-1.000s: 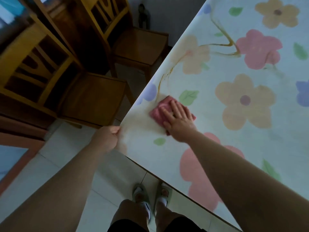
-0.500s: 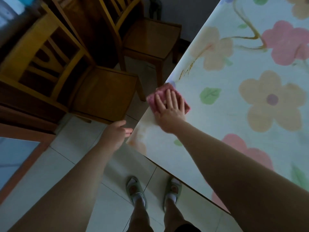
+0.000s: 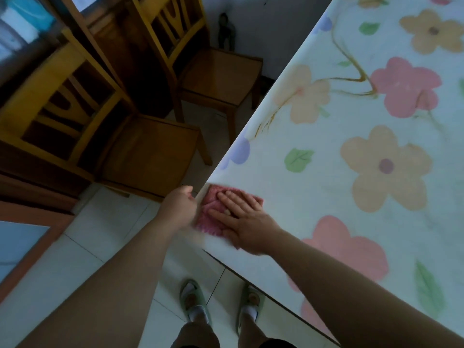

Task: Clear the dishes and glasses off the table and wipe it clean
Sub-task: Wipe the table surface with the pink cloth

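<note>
Pale table with flower-print cover (image 3: 326,197) fills the right of the frame. Pink ribbed, folded cloth (image 3: 212,218) lies blurred at its lower-left corner; long axis not determinable. Right hand (image 3: 244,223) presses it, fingers straight and flat, pointing upper left. Left hand (image 3: 179,209) sits beside the table edge; finger state cannot be told.
</note>
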Available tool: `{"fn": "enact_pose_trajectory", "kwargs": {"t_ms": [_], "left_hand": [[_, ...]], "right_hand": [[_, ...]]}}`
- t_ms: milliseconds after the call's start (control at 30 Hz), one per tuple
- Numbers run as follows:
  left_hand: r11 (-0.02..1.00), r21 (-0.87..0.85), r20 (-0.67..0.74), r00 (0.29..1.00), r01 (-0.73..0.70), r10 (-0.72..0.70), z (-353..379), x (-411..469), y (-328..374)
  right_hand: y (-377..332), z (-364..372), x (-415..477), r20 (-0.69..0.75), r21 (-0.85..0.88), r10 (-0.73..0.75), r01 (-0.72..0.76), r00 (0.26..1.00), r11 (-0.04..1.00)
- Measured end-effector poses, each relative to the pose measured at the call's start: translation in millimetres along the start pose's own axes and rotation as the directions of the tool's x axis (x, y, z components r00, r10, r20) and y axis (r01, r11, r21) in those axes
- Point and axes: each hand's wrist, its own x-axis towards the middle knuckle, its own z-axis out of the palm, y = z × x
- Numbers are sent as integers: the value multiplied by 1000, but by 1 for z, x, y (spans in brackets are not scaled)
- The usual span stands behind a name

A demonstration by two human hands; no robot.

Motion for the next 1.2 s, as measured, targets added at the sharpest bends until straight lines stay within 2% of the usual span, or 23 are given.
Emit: {"fn": "enact_pose_trajectory", "kwargs": {"t_ms": [167,300,367,433,533,567,633,733,833,967,1100,1133,1200], "left_hand": [[979,175,-16,994,-103,108,38,13,38],[919,344,-101,966,-191,238,63,33,64],[926,322,-167,951,-198,261,71,48,74],[941,259,-227,934,-217,277,74,61,84],[964,103,-306,915,-244,264,76,77,100],[970,61,-324,914,-237,243,77,81,104],[973,11,-370,903,-232,220,81,93,112],[986,1,-428,891,-169,153,87,107,127],[998,44,-476,877,-44,59,94,115,139],[983,183,-528,843,-5,103,105,118,144],[970,243,-501,859,17,110,106,120,144],[969,246,-500,858,9,118,107,122,148],[967,254,-509,853,21,115,106,123,142]], "right_hand": [[85,-26,6,2,-4,286,-286,958,958],[150,-47,13,60,-9,508,-508,859,861],[160,-51,27,76,2,590,-592,804,806],[151,-47,42,51,-28,584,-583,810,812],[134,-40,57,-15,-84,293,-293,956,952],[136,-41,60,-5,-96,213,-212,977,973],[156,-46,74,4,-98,174,-173,985,980],[194,-57,98,12,-114,279,-276,960,954],[244,-73,108,-14,-25,464,-464,886,885],[304,-85,90,-30,49,671,-669,741,741],[296,-82,94,-55,34,744,-744,665,667],[287,-82,96,-56,26,746,-746,664,666],[256,-73,104,-55,4,668,-669,742,743]]}}
